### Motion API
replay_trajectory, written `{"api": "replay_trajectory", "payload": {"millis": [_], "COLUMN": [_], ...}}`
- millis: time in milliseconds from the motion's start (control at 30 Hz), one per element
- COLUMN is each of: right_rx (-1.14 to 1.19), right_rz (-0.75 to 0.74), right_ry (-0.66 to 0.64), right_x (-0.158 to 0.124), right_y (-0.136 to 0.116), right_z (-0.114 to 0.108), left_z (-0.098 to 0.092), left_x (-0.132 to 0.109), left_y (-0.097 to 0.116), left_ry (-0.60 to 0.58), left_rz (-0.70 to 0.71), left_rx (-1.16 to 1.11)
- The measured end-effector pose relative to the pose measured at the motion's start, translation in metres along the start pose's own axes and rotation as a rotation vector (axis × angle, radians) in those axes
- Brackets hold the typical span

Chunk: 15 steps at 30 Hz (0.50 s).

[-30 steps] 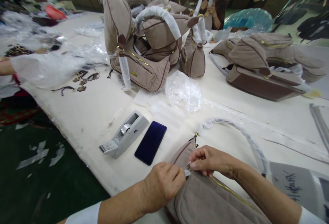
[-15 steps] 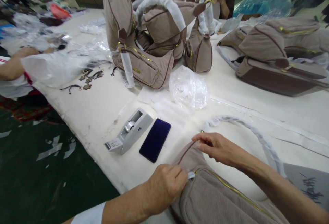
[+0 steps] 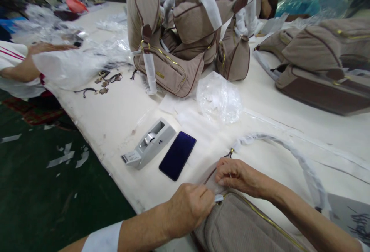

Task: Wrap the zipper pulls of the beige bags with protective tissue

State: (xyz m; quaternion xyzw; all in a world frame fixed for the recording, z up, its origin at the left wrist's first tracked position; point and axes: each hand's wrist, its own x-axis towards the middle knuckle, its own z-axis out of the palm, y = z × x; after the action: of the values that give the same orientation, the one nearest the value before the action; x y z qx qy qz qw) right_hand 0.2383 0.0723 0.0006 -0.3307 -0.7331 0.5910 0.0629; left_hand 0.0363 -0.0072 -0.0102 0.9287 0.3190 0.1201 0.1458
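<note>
A taupe handbag (image 3: 248,225) with dark piping and a gold zipper lies in front of me, its strap (image 3: 297,159) wrapped in white film. My left hand (image 3: 190,207) is closed in a fist at the bag's near left corner. A small white-wrapped zipper pull (image 3: 219,198) pokes out beside its fingers. My right hand (image 3: 238,176) is closed, fingertips pinched together over the bag's upper edge, below the strap's gold ring (image 3: 231,151). What lies between those fingertips is too small to make out.
A grey tape dispenser (image 3: 152,142) and a dark phone (image 3: 177,155) lie left of the bag. Crumpled clear plastic (image 3: 219,97) sits beyond. More taupe bags (image 3: 170,70) are piled behind. At left, a co-worker's arm (image 3: 26,65) reaches over plastic and small charms (image 3: 104,84).
My right hand's fingers have gone from loosely spread to pinched, drawing slightly nearer to me. The left hand stays closed at the bag's corner. The view has shifted slightly.
</note>
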Motion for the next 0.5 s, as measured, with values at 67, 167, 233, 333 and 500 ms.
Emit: {"api": "replay_trajectory", "payload": {"millis": [67, 167, 233, 333, 500], "right_rx": [-0.078, -0.186, -0.283, -0.492, -0.76], "right_rz": [-0.001, -0.022, -0.033, -0.02, 0.034], "right_ry": [-0.023, -0.059, -0.097, -0.141, -0.109], "right_x": [0.003, 0.008, 0.013, 0.018, 0.014], "right_y": [-0.005, -0.013, -0.02, -0.031, -0.048], "right_z": [-0.002, -0.005, -0.007, -0.009, -0.002], "left_z": [0.0, 0.0, 0.0, -0.003, -0.008], "left_x": [0.0, 0.001, 0.002, 0.005, 0.013], "left_y": [0.0, 0.0, 0.0, -0.001, -0.003], "left_ry": [-0.005, -0.026, -0.054, -0.103, -0.142], "left_rz": [-0.021, -0.055, -0.074, -0.186, -0.554], "left_rx": [-0.012, -0.048, -0.102, -0.281, -0.663]}}
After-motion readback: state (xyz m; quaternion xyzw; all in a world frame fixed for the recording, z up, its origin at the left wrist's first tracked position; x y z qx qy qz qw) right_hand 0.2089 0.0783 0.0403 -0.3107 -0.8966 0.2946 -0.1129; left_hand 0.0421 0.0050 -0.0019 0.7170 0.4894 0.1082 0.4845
